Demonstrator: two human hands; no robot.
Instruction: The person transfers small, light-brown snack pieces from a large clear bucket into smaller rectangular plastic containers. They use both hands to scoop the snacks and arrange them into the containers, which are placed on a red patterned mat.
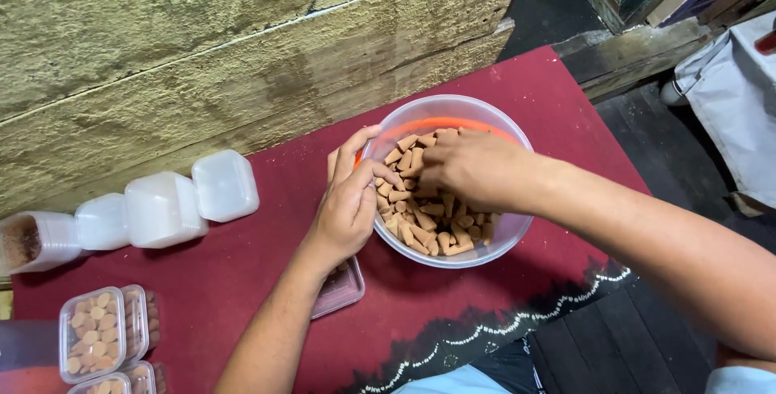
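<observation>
Far left, around 8 o'clock, a couple of small clear square boxes (92, 334) sat packed with tan cones, lids on. Above them at 9 o'clock was a row of frosted white plastic tubs (162, 209) lying along the foot of the rough wall (202, 46); the leftmost one (36, 240) had brown powder showing inside. All of that was on a desk (242, 281) covered in dark red cloth with a black, white-patterned edge at 5 o'clock.

Moving toward the middle, a shallow clear tray (343, 289) peeked out from under the left wrist. The left hand (349, 200) was resting on the 9 o'clock rim of the round clear bowl (493, 240), fingers loosely curled over the edge and touching the cones; couldn't tell whether it had actually pinched one.

The bowl was dead centre, full of tan incense cones (432, 224) against an orange inner wall. The right hand (469, 169) came in from 4 o'clock, palm down inside the bowl, fingers bunched on the cones at the top of the pile, apparently gripping a few.

At 2 o'clock, some white fabric (731, 111) lay off the desk.
</observation>
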